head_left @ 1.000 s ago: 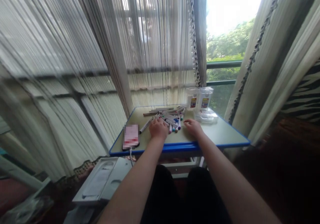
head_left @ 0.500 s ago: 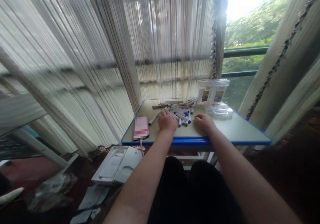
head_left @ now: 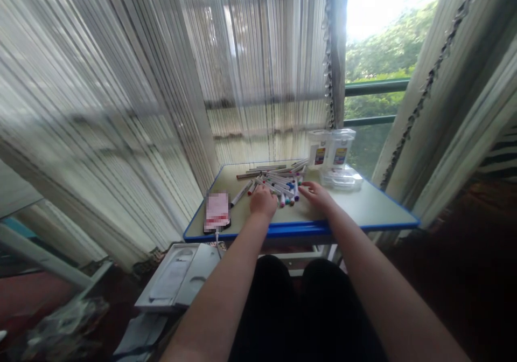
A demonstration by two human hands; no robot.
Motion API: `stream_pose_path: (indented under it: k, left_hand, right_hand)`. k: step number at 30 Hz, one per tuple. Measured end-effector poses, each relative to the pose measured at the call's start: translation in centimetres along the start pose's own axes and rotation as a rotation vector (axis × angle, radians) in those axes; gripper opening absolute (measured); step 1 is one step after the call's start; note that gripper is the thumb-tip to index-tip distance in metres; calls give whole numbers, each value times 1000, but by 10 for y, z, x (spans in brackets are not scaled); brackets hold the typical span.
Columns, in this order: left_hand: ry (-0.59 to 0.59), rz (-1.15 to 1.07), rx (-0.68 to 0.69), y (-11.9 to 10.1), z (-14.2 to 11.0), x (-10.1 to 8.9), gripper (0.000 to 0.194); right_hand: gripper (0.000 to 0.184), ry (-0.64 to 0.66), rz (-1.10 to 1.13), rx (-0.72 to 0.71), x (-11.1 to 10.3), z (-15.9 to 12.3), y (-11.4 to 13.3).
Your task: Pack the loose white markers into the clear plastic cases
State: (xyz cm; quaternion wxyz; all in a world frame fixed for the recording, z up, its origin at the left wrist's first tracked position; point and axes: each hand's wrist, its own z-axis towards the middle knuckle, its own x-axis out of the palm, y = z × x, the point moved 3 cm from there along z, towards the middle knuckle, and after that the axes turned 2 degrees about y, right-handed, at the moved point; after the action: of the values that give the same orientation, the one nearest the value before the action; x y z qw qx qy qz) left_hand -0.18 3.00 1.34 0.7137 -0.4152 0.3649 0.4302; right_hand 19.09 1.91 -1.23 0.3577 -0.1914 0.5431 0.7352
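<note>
1. Pile of slim white markers with coloured ends is sitting mid-counter, all jumbled and overlapping. A few lie flatter towards the back edge.
2. The counter itself is a pale top with bright blue edging.
3. Left hand is right at the near left side of the pile, fingers curled down over the marker ends. Can't tell if they're actually gripping one.
4. Right hand is on the other side, fingers loosely bent, tips right by a green-ended marker. Too small to say if they're grasping it or just touching.
5. Behind the right hand, two clear plastic cases with colourful labels stand upright, and another clear plastic case lies flat just in front.
6. Front left corner: dark-edged phone with a blurred-out pinkish screen, white cable plugged in.
</note>
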Motion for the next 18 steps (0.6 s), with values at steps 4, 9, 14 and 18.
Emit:
stream_pose_path:
  k: [4, 9, 14, 18]
  left_hand:
    - [-17, -87, 14, 2, 3, 3, 24]
    - [-119, -221, -70, 13, 8, 1, 28]
    - [-175, -265, -86, 18, 7, -5, 32]
    - [-174, -257, -38, 16, 5, -6, 32]
  right_hand:
    - [55, 95, -64, -117, 5, -3, 3]
    - [43, 120, -115, -153, 5, -4, 3]
    - [36, 80, -41, -63, 1, -6, 4]
    - [30, 59, -51, 29, -3, -8, 6]
